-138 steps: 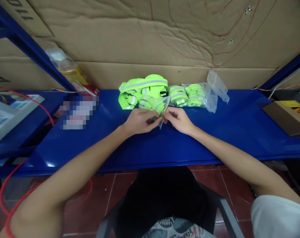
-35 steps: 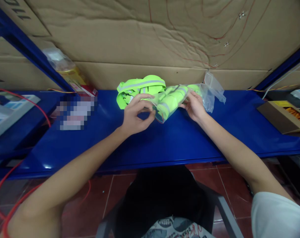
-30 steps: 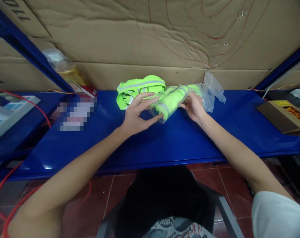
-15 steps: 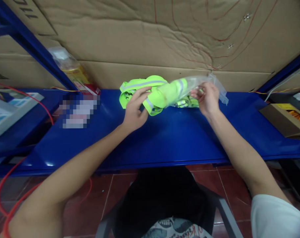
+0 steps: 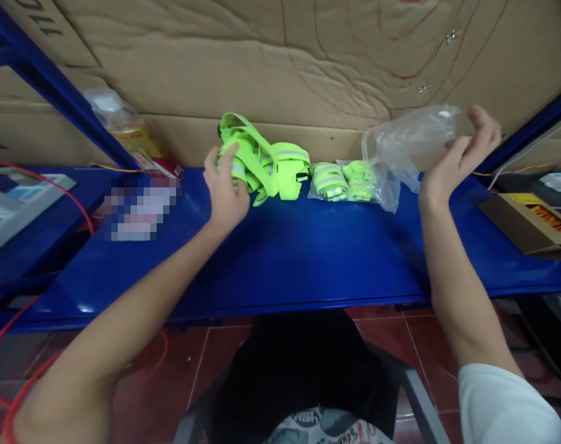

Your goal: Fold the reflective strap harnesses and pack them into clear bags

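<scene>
My left hand [image 5: 223, 188] is closed on a tangle of neon-green reflective straps [image 5: 261, 160], lifting one end of it off the blue shelf [image 5: 308, 259] at the back. Raised at the right, my right hand [image 5: 460, 157] pinches an empty clear plastic bag [image 5: 410, 139] in the air. Between my hands, bagged rolls of the same green strap [image 5: 342, 180] lie on the shelf against the cardboard wall.
Crumpled cardboard [image 5: 308, 68] backs the shelf. A wrapped yellow package [image 5: 127, 132] leans at the back left beside a blue frame post [image 5: 53, 86]. An open cardboard box [image 5: 530, 222] sits at the right. Red cable [image 5: 12, 345] hangs at the left.
The bagged strap roll went from both hands onto the bagged rolls at the back. My right hand rose rightward with an empty bag. My left hand moved left and gripped the loose straps.
</scene>
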Demonstrator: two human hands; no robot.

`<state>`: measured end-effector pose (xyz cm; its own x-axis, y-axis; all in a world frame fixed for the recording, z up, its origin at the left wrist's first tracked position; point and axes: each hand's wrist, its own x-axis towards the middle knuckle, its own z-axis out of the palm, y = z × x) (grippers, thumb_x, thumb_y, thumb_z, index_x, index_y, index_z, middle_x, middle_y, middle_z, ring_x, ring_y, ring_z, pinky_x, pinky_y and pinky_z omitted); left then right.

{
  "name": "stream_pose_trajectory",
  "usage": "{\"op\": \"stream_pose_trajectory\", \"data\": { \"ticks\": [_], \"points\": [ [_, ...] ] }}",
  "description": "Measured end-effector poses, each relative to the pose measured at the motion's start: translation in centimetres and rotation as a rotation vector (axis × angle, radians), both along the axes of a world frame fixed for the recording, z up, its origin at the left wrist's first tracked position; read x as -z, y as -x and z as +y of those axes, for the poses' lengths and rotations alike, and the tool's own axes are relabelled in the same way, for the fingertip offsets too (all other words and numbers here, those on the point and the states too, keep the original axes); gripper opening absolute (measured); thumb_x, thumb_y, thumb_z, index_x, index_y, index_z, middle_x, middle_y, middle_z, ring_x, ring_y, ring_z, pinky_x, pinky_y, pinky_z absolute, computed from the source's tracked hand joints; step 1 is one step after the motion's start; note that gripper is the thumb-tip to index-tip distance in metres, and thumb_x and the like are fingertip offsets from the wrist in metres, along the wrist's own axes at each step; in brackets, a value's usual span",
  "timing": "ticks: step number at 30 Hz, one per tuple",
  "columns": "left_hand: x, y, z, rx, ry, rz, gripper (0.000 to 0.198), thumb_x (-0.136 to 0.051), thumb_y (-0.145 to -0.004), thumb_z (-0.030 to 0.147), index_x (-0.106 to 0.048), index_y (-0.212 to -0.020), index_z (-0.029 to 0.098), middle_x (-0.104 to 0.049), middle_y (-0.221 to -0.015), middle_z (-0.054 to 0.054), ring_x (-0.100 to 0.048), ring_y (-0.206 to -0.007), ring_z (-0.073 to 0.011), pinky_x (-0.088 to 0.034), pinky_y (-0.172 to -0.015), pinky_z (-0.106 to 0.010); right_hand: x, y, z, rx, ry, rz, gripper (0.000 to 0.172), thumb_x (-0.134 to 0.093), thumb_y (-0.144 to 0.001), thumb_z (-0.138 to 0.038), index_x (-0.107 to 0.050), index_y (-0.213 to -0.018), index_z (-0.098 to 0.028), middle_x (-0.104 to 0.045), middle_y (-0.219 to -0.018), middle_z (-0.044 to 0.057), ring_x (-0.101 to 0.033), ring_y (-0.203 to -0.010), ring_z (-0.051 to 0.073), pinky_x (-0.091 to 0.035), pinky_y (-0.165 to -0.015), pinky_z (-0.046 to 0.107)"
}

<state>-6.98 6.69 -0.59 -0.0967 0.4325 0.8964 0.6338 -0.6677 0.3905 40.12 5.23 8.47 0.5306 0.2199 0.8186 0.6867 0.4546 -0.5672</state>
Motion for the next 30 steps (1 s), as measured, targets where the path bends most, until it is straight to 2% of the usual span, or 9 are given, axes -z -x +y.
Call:
{"op": "stream_pose_trajectory", "data": {
  "ticks": [3,6,8,9,12,15,20,25,30],
  "points": [
    [0.5,-0.2,-0.8,-0.044,0.136,0.195,0.050,-0.068,-0.098,0.057,-0.070,-0.140,0.029,-0.052,-0.169,-0.007,-0.039,-0.161,-0.0393,-0.029,-0.130,-0.067,-0.5,2.2,-2.0,0.054,-0.190,-0.294,0.051,-0.036,-0.104,-0.030,-0.074,-0.138,-0.023,-0.059,-0.154,0.014,-0.052,-0.153,0.028,-0.035,-0.126,0.058],
    [-0.1,-1.3,-2.5,-0.065,0.360,0.396,0.051,-0.068,-0.093,0.040,-0.070,-0.144,0.033,-0.048,-0.174,-0.007,-0.034,-0.166,-0.0436,-0.020,-0.135,-0.073,-0.5,6.1,-4.1,-0.086,-0.264,-0.549,0.048,-0.045,-0.109,-0.050,-0.083,-0.117,-0.021,-0.064,-0.145,0.020,-0.062,-0.141,0.035,-0.049,-0.116,0.056],
    [-1.0,-2.1,-3.6,-0.079,0.392,0.431,0.055,-0.071,-0.091,0.040,-0.069,-0.145,0.034,-0.045,-0.176,-0.006,-0.030,-0.168,-0.0443,-0.015,-0.138,-0.072,0.4,8.8,-5.0,-0.257,-0.053,-0.721,0.040,-0.047,-0.110,-0.044,-0.081,-0.112,-0.023,-0.074,-0.126,0.015,-0.072,-0.123,0.030,-0.056,-0.109,0.052],
    [-1.4,-2.4,-4.0,-0.076,0.375,0.434,0.056,-0.072,-0.090,0.041,-0.068,-0.145,0.034,-0.044,-0.177,-0.006,-0.030,-0.168,-0.0441,-0.013,-0.139,-0.072,1.2,10.0,-5.1,-0.340,0.132,-0.844,0.038,-0.049,-0.109,-0.044,-0.079,-0.121,-0.023,-0.073,-0.134,0.015,-0.071,-0.127,0.031,-0.057,-0.110,0.052],
    [-2.3,-3.1,-4.7,-0.035,0.279,0.420,0.052,-0.074,-0.092,0.042,-0.068,-0.142,0.035,-0.048,-0.174,-0.006,-0.034,-0.167,-0.0427,-0.015,-0.140,-0.070,3.7,12.1,-4.9,-0.336,0.545,-1.060,0.056,-0.068,-0.100,-0.043,-0.066,-0.151,-0.020,-0.056,-0.165,0.020,-0.053,-0.154,0.042,-0.041,-0.128,0.065],
    [-2.4,-3.4,-4.8,0.023,0.204,0.414,0.042,-0.073,-0.095,0.041,-0.070,-0.136,0.033,-0.055,-0.167,-0.008,-0.040,-0.164,-0.0415,-0.023,-0.138,-0.070,5.3,12.6,-4.1,-0.305,0.769,-1.128,0.057,-0.067,-0.101,-0.027,-0.064,-0.157,-0.020,-0.059,-0.163,0.020,-0.058,-0.150,0.042,-0.036,-0.131,0.067],
    [-2.0,-3.9,-5.0,0.101,0.130,0.418,0.036,-0.066,-0.101,0.038,-0.069,-0.135,0.029,-0.059,-0.160,-0.012,-0.046,-0.161,-0.0387,-0.039,-0.131,-0.064,5.4,11.7,-3.1,-0.426,0.584,-0.769,0.039,-0.055,-0.110,-0.033,-0.077,-0.140,-0.024,-0.076,-0.145,0.012,-0.072,-0.133,0.034,-0.053,-0.119,0.057],
    [-2.3,-4.5,-5.7,0.139,0.138,0.395,0.041,-0.058,-0.108,0.043,-0.063,-0.144,0.026,-0.065,-0.154,-0.013,-0.052,-0.155,-0.0341,-0.041,-0.129,-0.058,5.8,9.7,-0.4,-0.537,0.249,-0.142,0.051,-0.049,-0.109,-0.064,-0.076,-0.128,-0.026,-0.080,-0.122,0.010,-0.077,-0.112,0.029,-0.064,-0.095,0.047],
    [-2.7,-5.0,-6.7,0.187,0.172,0.354,0.046,-0.042,-0.115,0.054,-0.068,-0.138,0.023,-0.080,-0.123,-0.010,-0.069,-0.119,-0.0293,-0.049,-0.107,-0.052,7.5,10.2,0.9,-0.799,0.323,0.063,0.060,-0.050,-0.102,-0.080,-0.075,-0.126,-0.031,-0.077,-0.105,0.008,-0.076,-0.084,0.024,-0.061,-0.067,0.036]
  ]
}}
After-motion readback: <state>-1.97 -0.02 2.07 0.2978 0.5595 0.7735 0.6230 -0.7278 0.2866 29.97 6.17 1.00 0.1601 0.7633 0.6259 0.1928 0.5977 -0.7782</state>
